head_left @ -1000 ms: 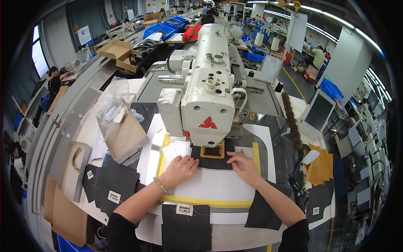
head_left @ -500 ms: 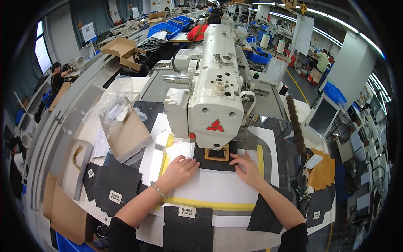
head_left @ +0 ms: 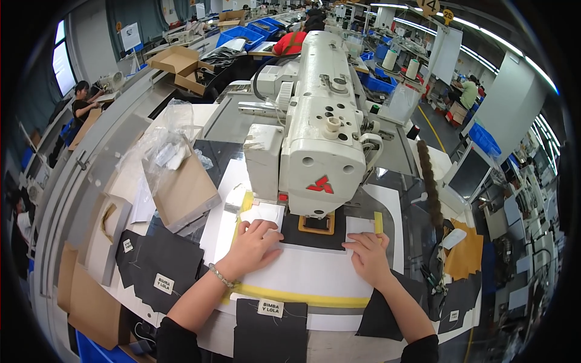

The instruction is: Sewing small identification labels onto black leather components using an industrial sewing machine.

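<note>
A white industrial sewing machine (head_left: 321, 139) stands over a white template sheet (head_left: 311, 272) edged with yellow tape (head_left: 302, 293). Beneath its head lies a black fabric piece (head_left: 311, 241) with an orange rectangular frame (head_left: 315, 230) on it. My left hand (head_left: 251, 248) rests at the left of the black piece, its bent fingers apart on white paper, the bracelet at the wrist. My right hand (head_left: 370, 257) lies at the right of the black piece, fingers apart, touching the white paper near its edge. Neither hand appears to hold anything.
Black labelled pieces (head_left: 160, 260) lie left, right and in front. An open cardboard tray (head_left: 178, 193) with crumpled plastic sits left, a mustard piece (head_left: 463, 254) right, beside a screen (head_left: 469, 172). Co-workers (head_left: 469, 91) and blue bins (head_left: 236, 40) are farther off.
My left hand's fingers have spread a little. My right hand has moved from beside the orange frame rightward and slightly toward me, onto the white paper. The view has shifted slightly.
</note>
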The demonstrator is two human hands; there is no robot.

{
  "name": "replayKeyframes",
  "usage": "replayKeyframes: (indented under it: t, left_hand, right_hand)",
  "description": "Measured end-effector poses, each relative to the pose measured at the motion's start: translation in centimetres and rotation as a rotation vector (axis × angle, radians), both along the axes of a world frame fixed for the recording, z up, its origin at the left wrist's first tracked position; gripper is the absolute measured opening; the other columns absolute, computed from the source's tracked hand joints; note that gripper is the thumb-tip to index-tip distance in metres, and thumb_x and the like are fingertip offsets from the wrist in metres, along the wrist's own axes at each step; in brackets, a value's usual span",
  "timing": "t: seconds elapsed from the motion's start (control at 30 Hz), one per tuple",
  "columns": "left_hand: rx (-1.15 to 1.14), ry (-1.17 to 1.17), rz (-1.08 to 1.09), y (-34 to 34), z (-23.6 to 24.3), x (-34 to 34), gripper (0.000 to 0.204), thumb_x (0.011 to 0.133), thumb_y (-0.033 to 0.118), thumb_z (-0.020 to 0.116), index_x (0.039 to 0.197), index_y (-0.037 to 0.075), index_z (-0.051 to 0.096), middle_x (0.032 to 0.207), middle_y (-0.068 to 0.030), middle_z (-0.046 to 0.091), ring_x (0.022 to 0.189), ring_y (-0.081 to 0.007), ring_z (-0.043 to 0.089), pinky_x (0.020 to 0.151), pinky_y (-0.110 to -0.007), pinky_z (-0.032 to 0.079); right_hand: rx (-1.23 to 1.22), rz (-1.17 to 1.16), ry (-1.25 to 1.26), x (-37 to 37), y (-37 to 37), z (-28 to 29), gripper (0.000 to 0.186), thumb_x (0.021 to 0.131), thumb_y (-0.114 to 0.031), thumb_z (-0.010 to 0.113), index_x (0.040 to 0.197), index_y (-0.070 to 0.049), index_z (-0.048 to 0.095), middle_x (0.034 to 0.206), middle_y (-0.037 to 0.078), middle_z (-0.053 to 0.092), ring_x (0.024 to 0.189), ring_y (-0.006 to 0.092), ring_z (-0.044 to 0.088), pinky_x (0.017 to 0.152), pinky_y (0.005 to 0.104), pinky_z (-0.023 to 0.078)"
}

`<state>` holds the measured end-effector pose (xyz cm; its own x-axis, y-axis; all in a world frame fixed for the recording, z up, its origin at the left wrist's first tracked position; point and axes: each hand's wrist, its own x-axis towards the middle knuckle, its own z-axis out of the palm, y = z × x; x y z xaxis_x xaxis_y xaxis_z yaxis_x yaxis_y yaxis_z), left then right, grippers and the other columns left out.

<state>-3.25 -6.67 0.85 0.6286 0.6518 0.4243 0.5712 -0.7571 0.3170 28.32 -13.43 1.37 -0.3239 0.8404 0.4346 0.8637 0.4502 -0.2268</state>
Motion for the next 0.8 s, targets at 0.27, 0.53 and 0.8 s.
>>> replayKeyframes:
  t: [0.27,0.53,0.8]
  left_hand:
    - [0.037,0.056,0.004,-0.2,-0.1,0.2,0.025,0.078,0.023,0.071,0.101,0.015,0.065,0.113,-0.0053,0.056,0.106,-0.0223,0.051,0.084,-0.04,0.032]
    - [0.013,0.054,0.023,-0.4,0.0,0.1,0.025,0.078,0.022,0.071,0.101,0.015,0.065,0.113,-0.0056,0.055,0.106,-0.0228,0.05,0.085,-0.041,0.033]
    - [0.033,0.014,0.013,-0.3,-0.1,0.1,0.021,0.077,0.021,0.07,0.095,0.015,0.062,0.11,-0.004,0.054,0.104,-0.0219,0.05,0.083,-0.041,0.033]
  right_hand:
    - [0.05,0.026,-0.077,-0.9,-0.5,-0.3,0.032,0.073,-0.007,0.064,0.103,-0.018,0.067,0.111,-0.005,0.064,0.101,0.0155,0.056,0.086,0.04,0.028]
    - [0.034,0.041,-0.088,-0.9,-0.5,-0.6,0.03,0.075,-0.01,0.065,0.105,-0.017,0.066,0.11,-0.004,0.062,0.098,0.0162,0.055,0.083,0.0405,0.028]
    - [-0.006,0.017,-0.112,-1.2,-0.7,-0.4,0.032,0.076,-0.018,0.068,0.108,-0.016,0.063,0.112,-0.002,0.058,0.103,0.016,0.052,0.083,0.0408,0.027]
